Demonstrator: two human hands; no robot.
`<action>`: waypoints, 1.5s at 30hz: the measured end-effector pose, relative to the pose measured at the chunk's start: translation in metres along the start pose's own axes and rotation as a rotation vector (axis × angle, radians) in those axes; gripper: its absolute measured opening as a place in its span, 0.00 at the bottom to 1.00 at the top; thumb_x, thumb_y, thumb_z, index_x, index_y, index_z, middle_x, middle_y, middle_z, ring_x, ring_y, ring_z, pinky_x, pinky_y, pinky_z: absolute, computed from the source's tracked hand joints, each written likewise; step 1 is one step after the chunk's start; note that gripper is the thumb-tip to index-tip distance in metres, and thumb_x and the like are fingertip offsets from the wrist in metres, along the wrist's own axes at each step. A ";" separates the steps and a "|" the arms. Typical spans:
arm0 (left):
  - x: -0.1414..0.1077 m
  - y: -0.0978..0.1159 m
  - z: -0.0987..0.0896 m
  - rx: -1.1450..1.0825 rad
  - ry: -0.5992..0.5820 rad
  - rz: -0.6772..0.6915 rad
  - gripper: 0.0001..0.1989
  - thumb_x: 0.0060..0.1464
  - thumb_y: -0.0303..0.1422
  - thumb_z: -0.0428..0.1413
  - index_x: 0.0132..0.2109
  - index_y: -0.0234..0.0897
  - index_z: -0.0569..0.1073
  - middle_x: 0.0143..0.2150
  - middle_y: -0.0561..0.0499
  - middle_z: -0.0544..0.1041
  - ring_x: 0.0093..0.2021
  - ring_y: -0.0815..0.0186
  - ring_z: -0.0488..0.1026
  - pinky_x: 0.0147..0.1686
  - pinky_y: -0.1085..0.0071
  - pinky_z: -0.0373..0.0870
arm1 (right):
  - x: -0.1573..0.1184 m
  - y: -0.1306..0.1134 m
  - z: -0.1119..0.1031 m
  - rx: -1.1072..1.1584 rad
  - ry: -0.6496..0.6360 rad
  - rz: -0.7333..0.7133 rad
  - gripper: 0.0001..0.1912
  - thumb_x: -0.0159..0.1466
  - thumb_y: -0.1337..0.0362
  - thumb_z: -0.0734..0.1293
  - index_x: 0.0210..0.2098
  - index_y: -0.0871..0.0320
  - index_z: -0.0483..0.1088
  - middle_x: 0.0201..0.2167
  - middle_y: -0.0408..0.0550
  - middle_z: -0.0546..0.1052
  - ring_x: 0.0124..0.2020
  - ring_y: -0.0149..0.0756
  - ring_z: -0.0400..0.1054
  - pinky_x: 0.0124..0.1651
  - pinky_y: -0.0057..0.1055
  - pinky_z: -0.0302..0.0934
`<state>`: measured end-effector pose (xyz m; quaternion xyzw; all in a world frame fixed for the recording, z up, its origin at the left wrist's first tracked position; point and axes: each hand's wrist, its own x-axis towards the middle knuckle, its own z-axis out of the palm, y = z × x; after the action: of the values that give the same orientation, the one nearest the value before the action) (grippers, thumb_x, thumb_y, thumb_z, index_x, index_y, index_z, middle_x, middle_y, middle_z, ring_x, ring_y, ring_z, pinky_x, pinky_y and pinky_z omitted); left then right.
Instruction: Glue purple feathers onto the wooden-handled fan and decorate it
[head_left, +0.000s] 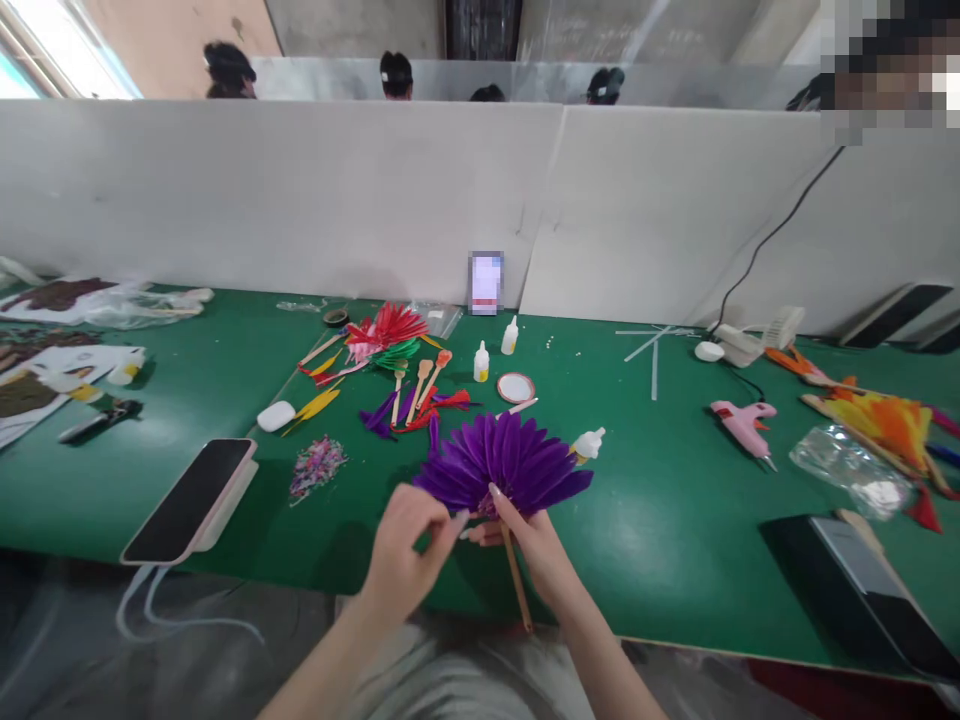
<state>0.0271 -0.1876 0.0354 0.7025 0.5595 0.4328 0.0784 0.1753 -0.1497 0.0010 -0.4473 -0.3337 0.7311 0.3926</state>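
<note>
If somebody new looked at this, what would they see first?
Probably the purple feather fan, held at its base in the right hand's grip, over the green table. Then maybe the red feathers farther back, left of the middle, and the pink glue gun lying toward the right.

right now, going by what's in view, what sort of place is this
Probably a shared craft workshop: a pink hot glue gun lies on a long green worktable, a purple feather fan is held over it, and people's heads show beyond a pale partition.
</note>
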 end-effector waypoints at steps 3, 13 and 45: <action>0.047 -0.010 -0.010 0.050 0.013 -0.043 0.05 0.55 0.33 0.51 0.36 0.39 0.70 0.29 0.52 0.70 0.34 0.67 0.65 0.38 0.67 0.62 | -0.001 -0.002 -0.004 -0.043 -0.046 0.021 0.23 0.51 0.46 0.68 0.32 0.63 0.70 0.27 0.52 0.78 0.24 0.40 0.73 0.31 0.35 0.66; 0.117 -0.032 0.035 -0.096 -0.400 0.001 0.09 0.52 0.38 0.53 0.31 0.40 0.75 0.42 0.51 0.73 0.48 0.62 0.65 0.52 0.61 0.57 | -0.005 -0.006 -0.003 -0.083 -0.021 0.048 0.27 0.50 0.43 0.67 0.31 0.64 0.71 0.25 0.53 0.77 0.25 0.41 0.74 0.31 0.35 0.67; 0.090 -0.052 0.019 -0.168 -0.490 -0.181 0.17 0.52 0.46 0.49 0.29 0.37 0.71 0.31 0.52 0.74 0.35 0.64 0.70 0.38 0.71 0.65 | 0.006 0.027 0.007 -0.004 -0.182 0.054 0.25 0.52 0.47 0.67 0.31 0.67 0.68 0.24 0.51 0.75 0.20 0.31 0.71 0.23 0.23 0.63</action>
<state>0.0025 -0.0847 0.0398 0.7243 0.5466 0.2861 0.3078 0.1597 -0.1582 -0.0210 -0.3885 -0.3572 0.7783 0.3401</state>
